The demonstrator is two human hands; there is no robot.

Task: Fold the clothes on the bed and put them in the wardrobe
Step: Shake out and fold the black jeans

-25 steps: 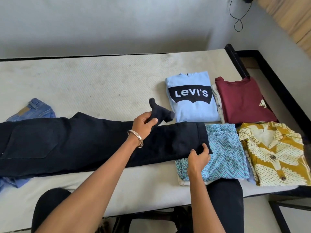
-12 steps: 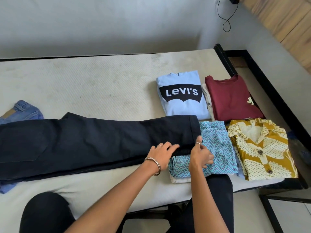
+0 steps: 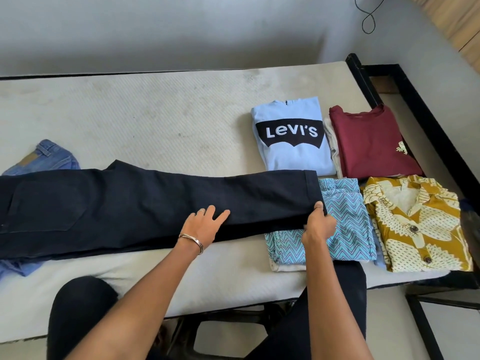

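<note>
Dark navy trousers (image 3: 124, 203) lie lengthwise across the bed (image 3: 145, 120), legs stacked, hem to the right. My left hand (image 3: 205, 224) rests flat on the near leg, fingers spread, a bangle on the wrist. My right hand (image 3: 318, 224) pinches the hem corner at the trousers' right end. Folded clothes sit at the right: a light blue Levi's top (image 3: 291, 133), a maroon shirt (image 3: 368, 141), a blue zigzag garment (image 3: 345, 224) and a mustard patterned shirt (image 3: 415, 224).
Blue jeans (image 3: 44, 158) lie at the far left, partly under the trousers. The black bed frame (image 3: 415, 113) runs along the right side. A black cable (image 3: 368, 16) hangs on the wall. My knees show below the bed's near edge.
My left hand let go of the raised hem end, which now lies flat, and moved down onto the leg. My right hand stays at the hem corner.
</note>
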